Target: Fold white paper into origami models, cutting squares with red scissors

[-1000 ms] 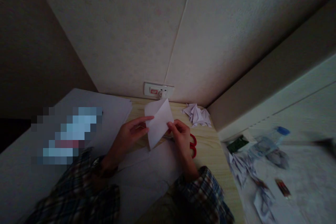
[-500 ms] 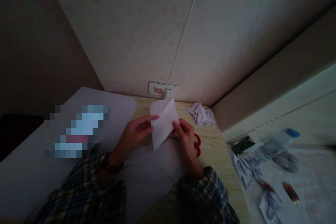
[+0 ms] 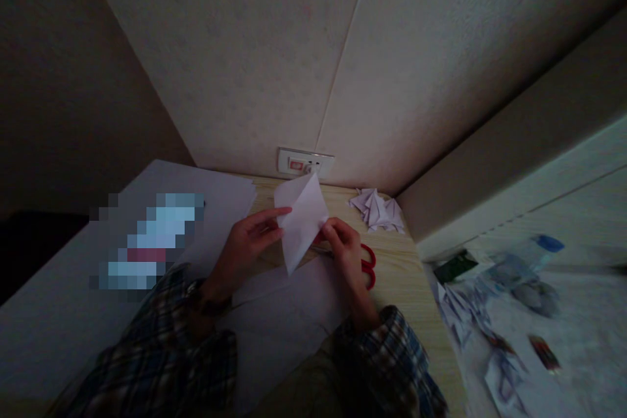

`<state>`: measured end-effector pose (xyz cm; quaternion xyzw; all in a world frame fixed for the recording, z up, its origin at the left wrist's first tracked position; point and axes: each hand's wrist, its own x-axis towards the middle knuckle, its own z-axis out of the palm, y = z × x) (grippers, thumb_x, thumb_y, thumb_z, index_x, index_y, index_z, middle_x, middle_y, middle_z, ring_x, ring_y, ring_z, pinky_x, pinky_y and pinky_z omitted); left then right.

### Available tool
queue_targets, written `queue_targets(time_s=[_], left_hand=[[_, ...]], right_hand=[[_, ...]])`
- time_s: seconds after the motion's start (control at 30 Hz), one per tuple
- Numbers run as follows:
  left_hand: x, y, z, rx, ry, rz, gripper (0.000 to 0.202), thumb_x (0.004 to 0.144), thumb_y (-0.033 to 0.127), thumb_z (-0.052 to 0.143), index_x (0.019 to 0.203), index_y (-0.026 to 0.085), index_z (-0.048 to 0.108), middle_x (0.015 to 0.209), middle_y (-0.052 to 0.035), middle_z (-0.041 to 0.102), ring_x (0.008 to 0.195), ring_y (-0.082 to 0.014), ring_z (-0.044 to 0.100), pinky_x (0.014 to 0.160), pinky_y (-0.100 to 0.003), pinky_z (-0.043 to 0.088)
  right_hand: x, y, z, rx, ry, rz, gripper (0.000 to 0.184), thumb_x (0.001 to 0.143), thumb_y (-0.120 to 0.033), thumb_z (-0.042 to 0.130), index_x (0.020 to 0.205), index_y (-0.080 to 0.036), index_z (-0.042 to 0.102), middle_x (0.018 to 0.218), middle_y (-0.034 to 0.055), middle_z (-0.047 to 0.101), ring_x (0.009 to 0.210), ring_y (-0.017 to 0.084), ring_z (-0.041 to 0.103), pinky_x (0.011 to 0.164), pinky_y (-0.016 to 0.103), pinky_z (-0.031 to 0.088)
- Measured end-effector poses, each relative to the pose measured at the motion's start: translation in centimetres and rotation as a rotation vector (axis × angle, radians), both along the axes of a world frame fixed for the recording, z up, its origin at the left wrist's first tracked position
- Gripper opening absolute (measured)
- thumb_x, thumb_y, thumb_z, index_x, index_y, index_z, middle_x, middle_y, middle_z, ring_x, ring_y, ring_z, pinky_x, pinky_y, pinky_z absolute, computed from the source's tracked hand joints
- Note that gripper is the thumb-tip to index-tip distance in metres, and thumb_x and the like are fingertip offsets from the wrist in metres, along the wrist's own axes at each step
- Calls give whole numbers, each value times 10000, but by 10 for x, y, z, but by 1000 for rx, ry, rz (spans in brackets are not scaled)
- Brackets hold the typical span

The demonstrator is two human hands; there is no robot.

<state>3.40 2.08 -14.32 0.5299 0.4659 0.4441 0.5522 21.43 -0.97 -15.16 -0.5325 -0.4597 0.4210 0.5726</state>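
A folded sheet of white paper [image 3: 304, 222] is held up over the table, with a diagonal crease and a point at top and bottom. My left hand [image 3: 249, 241] pinches its left edge between fingers and thumb. On the right edge, the thumb and fingers of my right hand [image 3: 341, 238] are closed on the same paper. Red-handled scissors [image 3: 368, 266] lie on the table, partly hidden behind my right hand. Below my hands lies another white sheet [image 3: 289, 307], flat near the table's front.
Folded paper pieces [image 3: 376, 210] sit at the table's back right corner. Large white sheets [image 3: 220, 192] cover the left side, with a pixelated phone-like object [image 3: 157, 235] on them. A wall socket [image 3: 304, 162] is behind. Lower right are a plastic bottle [image 3: 526, 264] and paper scraps [image 3: 504, 375].
The folded paper has shifted slightly left and up in my hands and turned a little. Both hands keep their hold on its edges.
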Motion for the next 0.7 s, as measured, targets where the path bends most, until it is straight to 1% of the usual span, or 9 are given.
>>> queue_targets(time_s=[0.1, 0.27, 0.43, 0.57, 0.7], left_hand=[[1, 0, 0, -1, -1, -11, 402, 687, 290, 728, 1072, 173, 739, 745, 12, 617, 747, -159, 585, 754, -276, 499], [2, -1, -1, -11, -17, -5, 415, 663, 289, 751, 1062, 177, 746, 754, 11, 622, 768, -160, 599, 754, -269, 503], [2, 0, -2, -4, 4, -12, 407, 679, 305, 737, 1066, 181, 744, 787, -1, 644, 792, -170, 599, 774, -283, 502], [2, 0, -1, -18, -7, -33, 414, 661, 269, 746, 1066, 187, 746, 746, 19, 612, 768, -156, 587, 756, -260, 496], [2, -1, 1, -35, 3, -41, 389, 665, 241, 742, 1051, 197, 753, 737, 23, 612, 745, -151, 582, 746, -258, 500]], right_hand=[[-2, 1, 2, -11, 10, 0, 253, 757, -372, 664, 581, -212, 576, 563, -32, 578, 569, 145, 528, 584, 256, 420], [-1, 1, 1, -9, 8, -22, 285, 769, -377, 655, 560, -206, 562, 545, -34, 556, 555, 136, 509, 567, 250, 407], [-1, 0, 2, -3, 11, -28, 289, 763, -357, 667, 541, -205, 560, 535, -38, 549, 548, 136, 507, 563, 255, 396], [-2, 1, 1, 8, 40, -29, 230, 774, -342, 654, 604, -210, 576, 580, -38, 567, 583, 140, 531, 588, 253, 415], [0, 3, -3, 14, 69, -48, 203, 764, -345, 652, 632, -215, 570, 577, -44, 553, 567, 139, 514, 579, 256, 413]])
